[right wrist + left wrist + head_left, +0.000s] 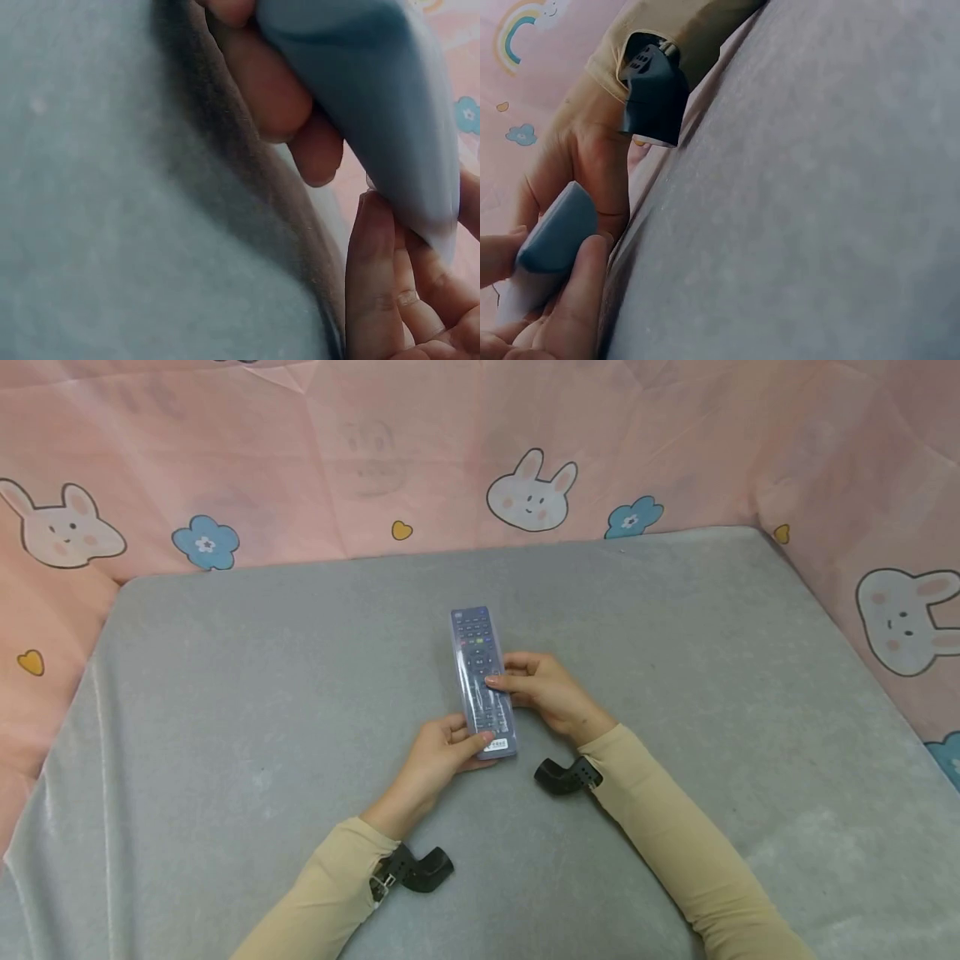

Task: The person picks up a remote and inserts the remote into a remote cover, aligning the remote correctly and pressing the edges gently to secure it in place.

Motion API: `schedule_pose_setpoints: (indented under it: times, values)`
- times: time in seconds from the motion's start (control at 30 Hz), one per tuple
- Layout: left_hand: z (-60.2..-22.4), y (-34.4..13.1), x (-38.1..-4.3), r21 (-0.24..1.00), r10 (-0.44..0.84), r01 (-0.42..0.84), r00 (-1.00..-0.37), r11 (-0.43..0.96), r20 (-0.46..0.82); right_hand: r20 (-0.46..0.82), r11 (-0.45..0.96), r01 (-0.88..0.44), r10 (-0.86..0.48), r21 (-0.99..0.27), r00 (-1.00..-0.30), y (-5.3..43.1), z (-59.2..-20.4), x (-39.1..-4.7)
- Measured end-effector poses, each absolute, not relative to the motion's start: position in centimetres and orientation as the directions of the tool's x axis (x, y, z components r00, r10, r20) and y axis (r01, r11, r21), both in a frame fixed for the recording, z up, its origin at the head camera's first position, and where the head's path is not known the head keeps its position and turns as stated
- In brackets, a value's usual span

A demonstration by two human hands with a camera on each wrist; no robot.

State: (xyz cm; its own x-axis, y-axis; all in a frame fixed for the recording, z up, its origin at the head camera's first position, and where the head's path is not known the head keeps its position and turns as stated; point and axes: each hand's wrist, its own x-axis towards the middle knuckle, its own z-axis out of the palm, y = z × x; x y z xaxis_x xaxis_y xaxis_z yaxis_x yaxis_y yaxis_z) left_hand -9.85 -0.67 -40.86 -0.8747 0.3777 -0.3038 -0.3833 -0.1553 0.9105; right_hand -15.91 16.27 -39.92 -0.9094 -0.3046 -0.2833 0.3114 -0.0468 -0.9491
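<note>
A slim dark remote control in a shiny clear sleeve is held between both hands, its button face up toward the head camera. A white label sits at its near end. The left hand pinches that near end, thumb on top beside the label and fingers underneath. Along the right long edge, the right hand grips the middle, thumb on the buttons and fingers behind. In the left wrist view the end of the remote control shows between thumb and fingers. The right wrist view shows the smooth back of the remote control above the cloth.
A grey plush cloth covers the table. Behind and at the sides hangs a pink curtain with rabbits, flowers and hearts. Black wrist cameras stick out from the beige sleeves.
</note>
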Motion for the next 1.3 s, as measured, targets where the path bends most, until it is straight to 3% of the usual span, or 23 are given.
schedule_pose_setpoints:
  times: [0.37,0.67,0.93,1.3]
  values:
    - [-40.8,-0.8,-10.0,0.894,0.344,-0.426,-0.868,-0.141,-0.359,-0.291,-0.029,0.313,-0.300,-0.949,-0.909,16.0,-40.3,-15.9]
    - [-40.7,-1.3,-10.3,0.924,0.301,-0.368,-0.896,-0.099,-0.325,-0.285,-0.020,0.305,-0.303,-0.952,-0.909,16.0,-40.3,-15.9]
    - [-40.6,-1.9,-10.9,0.947,0.171,-0.312,-0.939,-0.069,-0.297,-0.288,0.072,0.280,-0.305,-0.957,-0.908,15.8,-40.0,-15.6]
    - [-40.7,-1.8,-11.0,0.962,0.160,-0.272,-0.951,-0.023,-0.265,-0.290,0.099,0.272,-0.310,-0.957,-0.906,15.7,-40.2,-15.7]
